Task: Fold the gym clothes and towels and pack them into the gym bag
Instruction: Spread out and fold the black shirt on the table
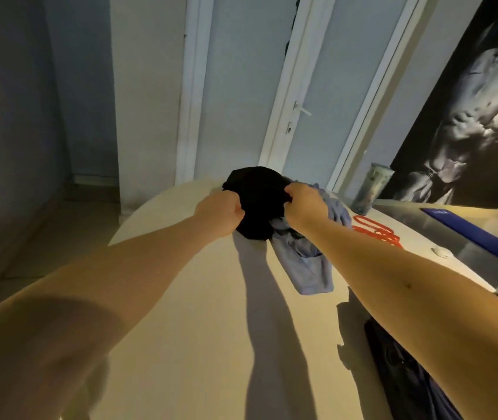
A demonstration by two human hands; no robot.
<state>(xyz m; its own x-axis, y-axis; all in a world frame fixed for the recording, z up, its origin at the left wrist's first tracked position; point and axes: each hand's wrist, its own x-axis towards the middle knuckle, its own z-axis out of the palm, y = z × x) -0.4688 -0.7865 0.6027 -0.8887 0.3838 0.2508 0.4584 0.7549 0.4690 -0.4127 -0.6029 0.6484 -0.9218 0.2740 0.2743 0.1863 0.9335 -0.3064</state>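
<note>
Left hand (220, 212) has a clenched grip on the left edge of a bunched-up black fabric garment (256, 198), out at the far end of the pale curved-edge tabletop (181, 298). The bundle's long axis runs roughly away from the person, near end drooping toward the tabletop. Right hand (305, 204) pinches its right edge, so that's 2 grips on 1 garment. Right beside it lies a crumpled light blue-grey garment (305, 262), long side pointing back toward the person. Further right, a coiled red cord (378, 231).

arms bare full length; left hand (220, 212), right hand (303, 204) bare; small dark spot (408, 285) on right forearm (387, 265), above table (181, 298).
</note>
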